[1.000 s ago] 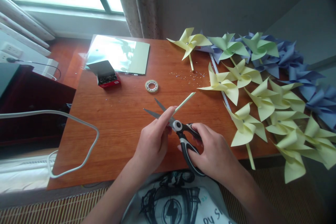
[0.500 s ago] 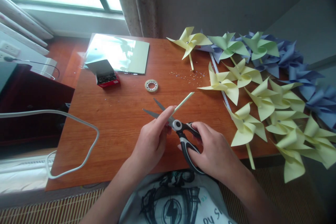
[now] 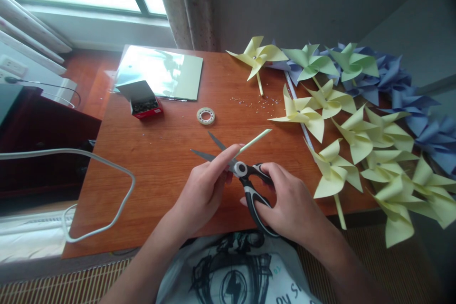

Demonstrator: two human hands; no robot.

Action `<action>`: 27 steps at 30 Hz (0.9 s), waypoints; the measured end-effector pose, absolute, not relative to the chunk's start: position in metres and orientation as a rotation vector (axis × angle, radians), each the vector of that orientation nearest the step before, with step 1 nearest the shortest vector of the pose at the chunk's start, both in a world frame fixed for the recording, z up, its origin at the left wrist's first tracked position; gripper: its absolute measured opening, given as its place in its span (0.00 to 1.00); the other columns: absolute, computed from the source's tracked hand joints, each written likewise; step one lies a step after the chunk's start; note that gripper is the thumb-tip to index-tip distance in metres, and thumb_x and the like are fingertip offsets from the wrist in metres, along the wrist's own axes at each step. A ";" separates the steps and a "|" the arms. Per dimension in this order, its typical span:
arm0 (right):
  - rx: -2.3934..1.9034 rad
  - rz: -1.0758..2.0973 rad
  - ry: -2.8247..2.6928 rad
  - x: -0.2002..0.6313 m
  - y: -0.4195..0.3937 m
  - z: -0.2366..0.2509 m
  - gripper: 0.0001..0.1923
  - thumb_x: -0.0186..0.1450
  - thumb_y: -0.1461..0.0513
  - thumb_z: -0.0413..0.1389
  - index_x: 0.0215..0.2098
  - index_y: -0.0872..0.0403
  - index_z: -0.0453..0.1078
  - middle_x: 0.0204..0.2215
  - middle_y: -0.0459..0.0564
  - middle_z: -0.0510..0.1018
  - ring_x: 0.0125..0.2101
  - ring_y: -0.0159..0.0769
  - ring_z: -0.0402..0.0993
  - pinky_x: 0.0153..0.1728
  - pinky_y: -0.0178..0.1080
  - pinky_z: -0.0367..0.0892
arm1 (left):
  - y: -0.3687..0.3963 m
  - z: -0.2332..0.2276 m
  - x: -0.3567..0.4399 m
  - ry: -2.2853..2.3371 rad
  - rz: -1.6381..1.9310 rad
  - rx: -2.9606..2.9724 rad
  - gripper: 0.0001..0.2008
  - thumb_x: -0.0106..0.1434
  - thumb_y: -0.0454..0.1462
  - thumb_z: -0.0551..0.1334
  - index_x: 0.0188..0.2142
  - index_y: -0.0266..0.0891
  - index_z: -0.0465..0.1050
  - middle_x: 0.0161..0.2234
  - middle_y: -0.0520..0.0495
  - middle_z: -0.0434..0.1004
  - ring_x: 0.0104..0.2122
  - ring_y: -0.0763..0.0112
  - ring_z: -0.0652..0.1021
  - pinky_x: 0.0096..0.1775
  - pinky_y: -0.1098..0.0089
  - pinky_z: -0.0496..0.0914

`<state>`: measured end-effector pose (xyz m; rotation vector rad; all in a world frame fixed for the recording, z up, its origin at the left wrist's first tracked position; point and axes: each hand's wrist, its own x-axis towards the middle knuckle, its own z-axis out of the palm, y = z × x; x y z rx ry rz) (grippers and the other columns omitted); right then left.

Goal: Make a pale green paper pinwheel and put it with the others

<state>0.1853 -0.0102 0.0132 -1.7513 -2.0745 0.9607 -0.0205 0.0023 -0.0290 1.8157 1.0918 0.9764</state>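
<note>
1. On the near side of the tape roll [image 3: 205, 122], pinching the pale stick [image 3: 254, 141] with the left hand [image 3: 204, 185], probably to steady it.
2. Also nearer than the tape roll, gripping the scissors [image 3: 241, 168] by handles (with parted blades [image 3: 217, 140]) in the right hand [image 3: 290, 199], apparently for control.

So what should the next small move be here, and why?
Probably ease the scissors closed with the right hand: the blades stand open, and the pale stick in the left hand appears to run in near the pivot, though the fingers hide exactly where they meet.
</note>
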 end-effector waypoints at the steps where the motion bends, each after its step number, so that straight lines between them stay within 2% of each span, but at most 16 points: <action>1: -1.748 0.959 -2.076 0.185 -0.010 0.013 0.22 0.60 0.55 0.64 0.48 0.55 0.66 0.41 0.53 0.79 0.42 0.47 0.77 0.43 0.46 0.72 | 0.002 -0.029 -0.020 1.093 0.978 1.818 0.27 0.72 0.26 0.49 0.67 0.42 0.59 0.33 0.52 0.73 0.31 0.78 0.73 0.36 0.76 0.68; 15: -1.722 0.888 -2.163 0.188 -0.010 0.011 0.20 0.63 0.57 0.63 0.49 0.55 0.66 0.42 0.54 0.79 0.44 0.49 0.78 0.44 0.47 0.72 | 0.003 -0.031 -0.019 1.088 0.967 1.803 0.26 0.71 0.26 0.49 0.67 0.40 0.59 0.33 0.53 0.73 0.31 0.79 0.73 0.36 0.78 0.68; 27: -1.728 0.921 -2.111 0.183 -0.008 0.012 0.22 0.60 0.55 0.63 0.48 0.54 0.63 0.43 0.56 0.77 0.45 0.50 0.77 0.45 0.49 0.72 | 0.005 -0.032 -0.021 1.073 0.952 1.827 0.27 0.70 0.26 0.49 0.67 0.39 0.59 0.32 0.52 0.73 0.30 0.77 0.73 0.35 0.76 0.68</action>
